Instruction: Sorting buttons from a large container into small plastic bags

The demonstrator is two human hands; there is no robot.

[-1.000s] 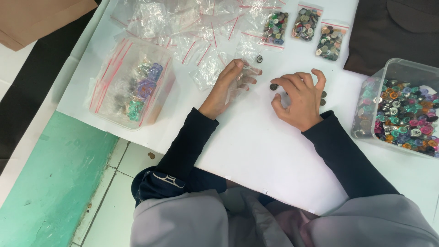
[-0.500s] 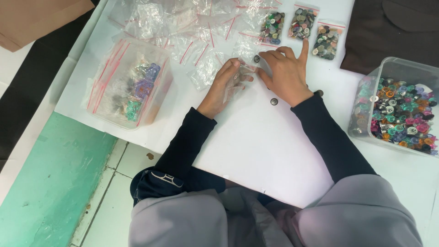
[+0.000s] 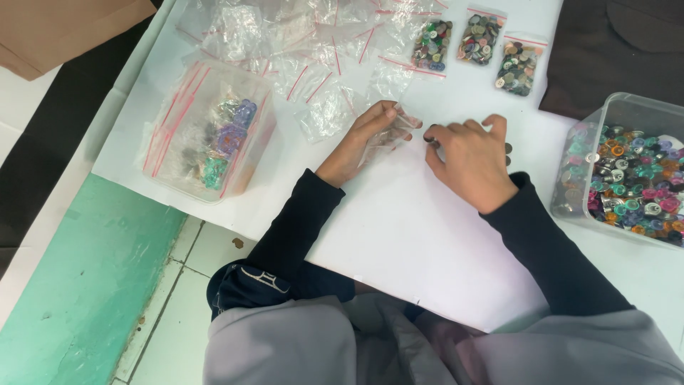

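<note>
Left grip (image 3: 363, 139) pinching clear bag (image 3: 395, 128); right grip (image 3: 470, 160) curled over buttons (image 3: 507, 148), bare sheet (image 3: 427, 242) below.

The right hand (image 3: 470, 162) is coming back down from the top of the white sheet (image 3: 427, 264), where it was reaching 0.5 s ago toward the small clear bag (image 3: 390, 128) in the left hand (image 3: 363, 141). It is now curling over the loose buttons (image 3: 507, 148), covering the 1 that lay bare.

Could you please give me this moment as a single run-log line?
left hand: holds small clear bag | right hand: over loose buttons on white sheet | button tub: at right
</note>
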